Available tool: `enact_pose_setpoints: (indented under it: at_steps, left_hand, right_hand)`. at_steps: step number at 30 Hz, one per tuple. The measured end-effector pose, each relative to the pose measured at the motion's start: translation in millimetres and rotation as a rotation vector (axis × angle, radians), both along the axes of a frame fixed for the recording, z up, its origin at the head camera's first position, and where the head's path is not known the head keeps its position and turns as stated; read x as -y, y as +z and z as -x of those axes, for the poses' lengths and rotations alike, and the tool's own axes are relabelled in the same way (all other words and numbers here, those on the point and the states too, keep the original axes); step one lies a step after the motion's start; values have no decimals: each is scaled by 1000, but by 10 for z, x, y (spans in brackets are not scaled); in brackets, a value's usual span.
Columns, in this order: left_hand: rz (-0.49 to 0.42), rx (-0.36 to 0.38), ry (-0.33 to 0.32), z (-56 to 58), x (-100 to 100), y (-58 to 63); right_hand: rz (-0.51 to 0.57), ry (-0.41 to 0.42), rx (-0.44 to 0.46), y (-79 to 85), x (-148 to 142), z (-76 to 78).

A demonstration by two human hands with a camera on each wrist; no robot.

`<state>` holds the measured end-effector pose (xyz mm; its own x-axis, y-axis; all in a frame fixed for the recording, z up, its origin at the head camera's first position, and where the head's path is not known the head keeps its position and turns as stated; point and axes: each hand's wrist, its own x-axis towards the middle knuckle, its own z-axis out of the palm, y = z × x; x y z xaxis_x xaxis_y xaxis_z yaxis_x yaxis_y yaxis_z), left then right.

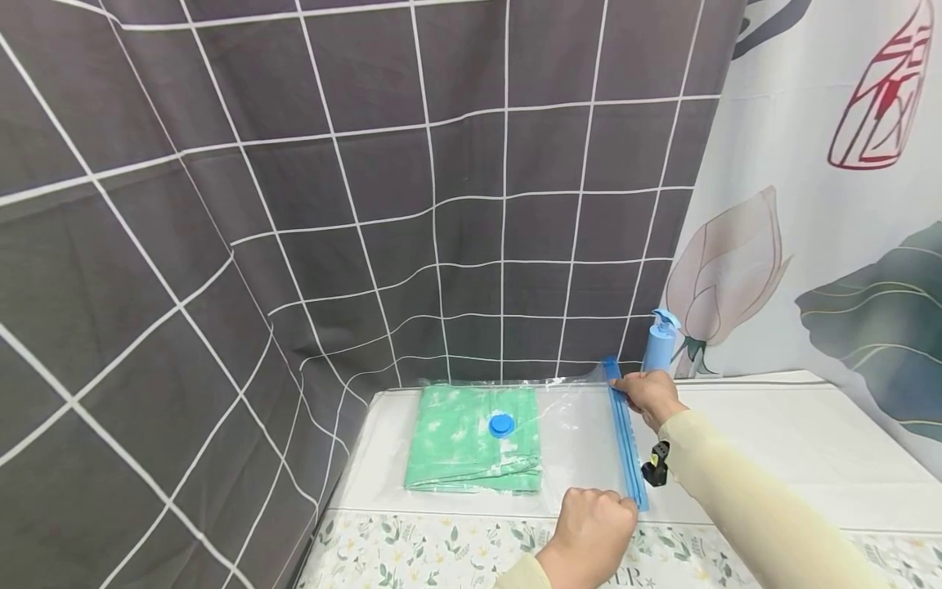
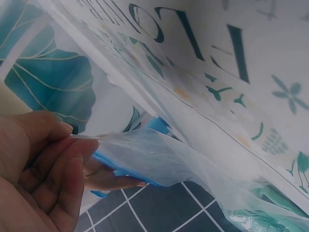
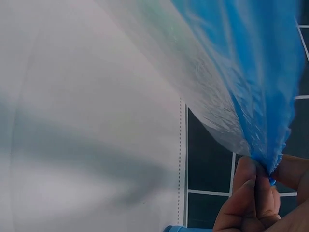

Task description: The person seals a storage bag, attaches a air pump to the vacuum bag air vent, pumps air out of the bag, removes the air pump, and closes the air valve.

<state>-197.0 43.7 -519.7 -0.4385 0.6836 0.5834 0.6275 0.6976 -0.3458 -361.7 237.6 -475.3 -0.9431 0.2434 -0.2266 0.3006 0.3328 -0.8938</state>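
A clear plastic vacuum storage bag lies across the table with a folded green cloth inside its left part. On its top is a round blue valve. Along the right end runs the bag's blue zip strip. My left hand pinches the near corner of that end; the left wrist view shows thumb and forefinger on the thin film. At the far corner, my right hand pinches the blue strip, gathered between thumb and fingers in the right wrist view.
A blue pump bottle stands behind my right hand at the table's back edge. The white table has a floral-printed cloth along its front. A dark gridded curtain hangs behind and to the left; a lotus-print curtain hangs at the right.
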Motion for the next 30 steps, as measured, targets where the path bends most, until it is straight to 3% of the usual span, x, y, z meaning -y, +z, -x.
enact_pose_setpoints:
  at_steps: [22, 30]
  left_hand:
    - [-20, -11, -21, 33, 17, -21]
    - [-18, -36, -2, 19, 29, -32]
  right_hand:
    - [4, -65, -17, 37, 21, 87]
    - [67, -119, -18, -5, 56, 125]
